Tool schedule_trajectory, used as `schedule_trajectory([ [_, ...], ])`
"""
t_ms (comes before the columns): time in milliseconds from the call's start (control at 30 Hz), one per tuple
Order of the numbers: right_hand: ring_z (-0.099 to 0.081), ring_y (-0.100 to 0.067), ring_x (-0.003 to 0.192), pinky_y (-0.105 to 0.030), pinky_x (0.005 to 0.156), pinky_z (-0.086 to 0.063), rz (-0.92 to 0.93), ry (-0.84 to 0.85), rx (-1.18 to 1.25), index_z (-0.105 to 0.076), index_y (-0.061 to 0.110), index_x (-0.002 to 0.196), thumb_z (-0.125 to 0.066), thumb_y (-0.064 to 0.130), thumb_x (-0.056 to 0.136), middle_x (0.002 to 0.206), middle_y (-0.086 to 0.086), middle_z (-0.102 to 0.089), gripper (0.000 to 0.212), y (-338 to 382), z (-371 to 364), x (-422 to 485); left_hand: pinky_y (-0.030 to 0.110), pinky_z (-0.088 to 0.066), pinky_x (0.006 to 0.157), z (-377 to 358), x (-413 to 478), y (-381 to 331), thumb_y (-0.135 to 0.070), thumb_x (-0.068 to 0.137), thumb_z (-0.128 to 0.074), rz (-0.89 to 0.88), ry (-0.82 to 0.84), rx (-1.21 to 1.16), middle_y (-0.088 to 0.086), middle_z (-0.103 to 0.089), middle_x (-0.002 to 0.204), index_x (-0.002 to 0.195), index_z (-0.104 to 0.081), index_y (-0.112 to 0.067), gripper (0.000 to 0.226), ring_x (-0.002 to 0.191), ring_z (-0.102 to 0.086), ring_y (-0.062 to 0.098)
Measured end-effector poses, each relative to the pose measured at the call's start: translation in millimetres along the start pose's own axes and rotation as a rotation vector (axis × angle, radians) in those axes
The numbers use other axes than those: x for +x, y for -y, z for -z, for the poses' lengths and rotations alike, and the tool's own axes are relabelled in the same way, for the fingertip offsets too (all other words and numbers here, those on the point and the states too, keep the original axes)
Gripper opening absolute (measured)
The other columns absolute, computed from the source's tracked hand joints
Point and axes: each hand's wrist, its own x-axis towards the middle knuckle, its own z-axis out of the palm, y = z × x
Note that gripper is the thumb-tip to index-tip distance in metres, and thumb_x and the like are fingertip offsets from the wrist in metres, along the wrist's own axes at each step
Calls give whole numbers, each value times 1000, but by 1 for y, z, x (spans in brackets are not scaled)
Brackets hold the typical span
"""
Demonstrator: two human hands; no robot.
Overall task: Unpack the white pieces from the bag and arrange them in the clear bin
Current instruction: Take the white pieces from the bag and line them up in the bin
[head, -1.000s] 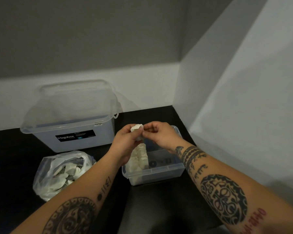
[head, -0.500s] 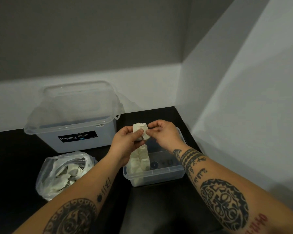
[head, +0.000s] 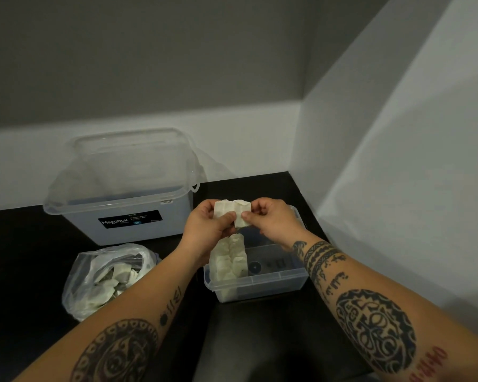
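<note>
I hold a white piece [head: 232, 213] up between both hands, above the far end of the clear bin [head: 260, 282]. My left hand [head: 204, 227] pinches its left part with the thumb laid across the lower edge; my right hand [head: 271, 219] grips the right part between thumb and curled fingers. The piece looks matte and chalky, made of squarish blocks with uneven, crumbly top edges and a seam down the middle; I cannot tell whether it is one piece or two pressed together.

The clear bin is a small rectangular tub of see-through plastic with a rolled rim and rounded corners, standing on the dark surface [head: 20, 257]. Along its left side lie more white pieces [head: 228, 261], packed in two rows, pale and slightly lumpy. The right part of its floor is bare, showing moulded marks.

To the left, the bag [head: 105, 279] is thin, crinkled, translucent plastic, open at the top and slumped on the surface, with a loose heap of flat, angular white pieces inside.

Behind it stands a larger storage box [head: 122, 194] of cloudy plastic with a clear lid and a black label reading "Megabox". The surface is black and smooth, set into a corner of plain grey and white walls [head: 398, 133].
</note>
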Motion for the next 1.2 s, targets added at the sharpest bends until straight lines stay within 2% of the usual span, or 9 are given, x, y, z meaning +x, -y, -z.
schedule_trajectory([
  [133, -73, -20, 90, -30, 76, -61, -152, 180, -92, -68, 18, 103, -72, 17, 92, 97, -5, -76, 11, -10, 0, -2, 42, -65, 80, 4, 3, 4, -12, 97, -68, -56, -140, 54, 8, -71, 105, 108, -64, -22, 15, 92, -73, 23],
  [233, -74, -21, 87, -35, 82, -63, -269, 359, -294, -69, 14, 106, -73, 14, 91, 97, -10, -76, 16, -22, -7, -3, 36, -62, 76, 7, 1, 8, -16, 98, -67, -52, -176, 105, 7, -71, 105, 105, -64, -25, 12, 92, -71, 21],
  [333, -75, -20, 93, -36, 83, -63, -355, 418, -440, -71, 14, 108, -75, 14, 89, 102, -7, -75, 19, -30, -17, 1, 38, -63, 83, 9, -2, 12, -18, 98, -68, -49, -183, 137, 4, -72, 103, 103, -63, -29, 13, 90, -72, 19],
  [467, -71, -16, 90, -36, 90, -60, -366, 486, -678, -71, 16, 105, -76, 24, 89, 101, -5, -74, 19, -37, -25, 6, 28, -57, 73, 10, -3, 13, -20, 97, -68, -60, -179, 175, 0, -72, 104, 108, -63, -29, 15, 90, -71, 15],
  [667, -69, -17, 81, -36, 87, -61, -403, 447, -703, -70, 14, 101, -77, 25, 88, 99, -8, -75, 19, -43, -35, 14, 25, -53, 70, 8, -5, 13, -21, 97, -68, -82, -176, 221, -3, -71, 101, 98, -60, -36, 17, 91, -70, 13],
  [800, -75, -21, 89, -40, 88, -61, -409, 431, -730, -72, 13, 102, -81, 28, 84, 96, -7, -77, 25, -49, -43, 19, 22, -52, 66, 7, -5, 14, -22, 98, -68, -99, -187, 229, -6, -70, 97, 94, -59, -37, 18, 88, -70, 10],
  [967, -71, -15, 75, -36, 84, -62, -419, 426, -759, -71, 14, 102, -82, 28, 84, 93, -5, -77, 25, -50, -47, 21, 23, -52, 67, 7, -4, 15, -22, 97, -68, -113, -186, 236, -7, -69, 97, 96, -59, -36, 17, 89, -70, 11],
  [1133, -65, -10, 63, -25, 64, -56, -435, 435, -805, -67, 17, 98, -81, 33, 84, 86, -1, -70, 26, -44, -44, 19, 27, -57, 76, 8, -4, 15, -20, 97, -67, -100, -186, 210, -6, -70, 102, 97, -59, -37, 19, 94, -70, 14],
  [1200, -67, -12, 65, -26, 64, -59, -453, 412, -758, -68, 15, 99, -83, 29, 82, 88, -3, -73, 27, -41, -40, 18, 28, -59, 78, 8, -4, 13, -17, 98, -65, -87, -187, 158, -3, -70, 104, 98, -60, -35, 19, 96, -71, 15],
])
